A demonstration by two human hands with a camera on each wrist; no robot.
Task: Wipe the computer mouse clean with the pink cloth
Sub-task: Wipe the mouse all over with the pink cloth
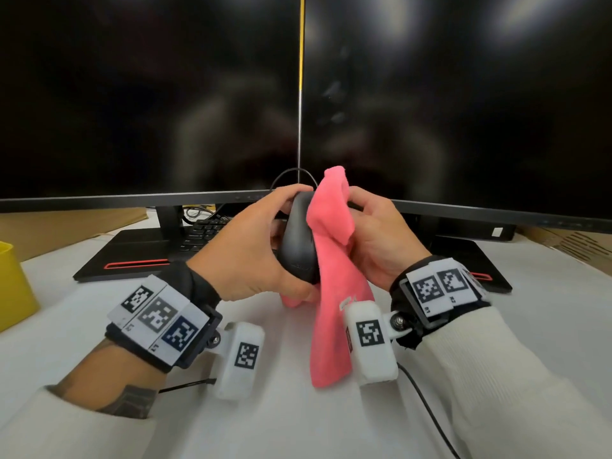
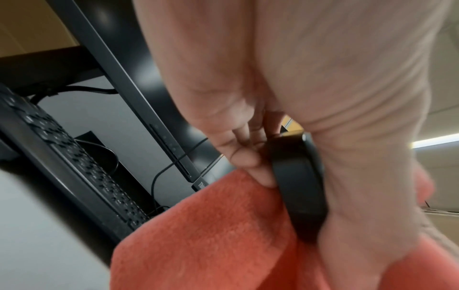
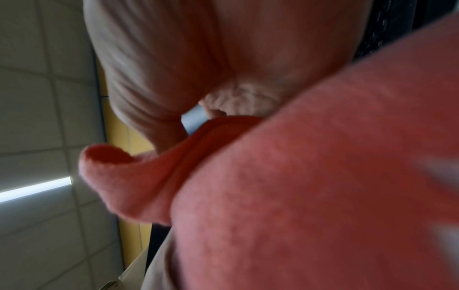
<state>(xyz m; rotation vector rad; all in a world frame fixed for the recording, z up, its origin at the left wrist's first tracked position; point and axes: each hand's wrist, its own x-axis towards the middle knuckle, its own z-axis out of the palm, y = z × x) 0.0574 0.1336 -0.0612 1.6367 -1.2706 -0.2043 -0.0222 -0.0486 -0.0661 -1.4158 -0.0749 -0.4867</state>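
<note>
Left hand curls round the light, smooth computer mouse; right hand pinches the soft pink cloth against its side.

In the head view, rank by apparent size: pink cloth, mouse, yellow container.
1. pink cloth, largest.
2. mouse and yellow container: unsure, since hands and cloth hide part of the mouse and the frame edge cuts the container.

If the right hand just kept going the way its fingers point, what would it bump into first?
The right hand points leftward into the pink cloth it grips, and the black computer mouse held by the left hand sits right behind. Depth is hard to judge.
</note>
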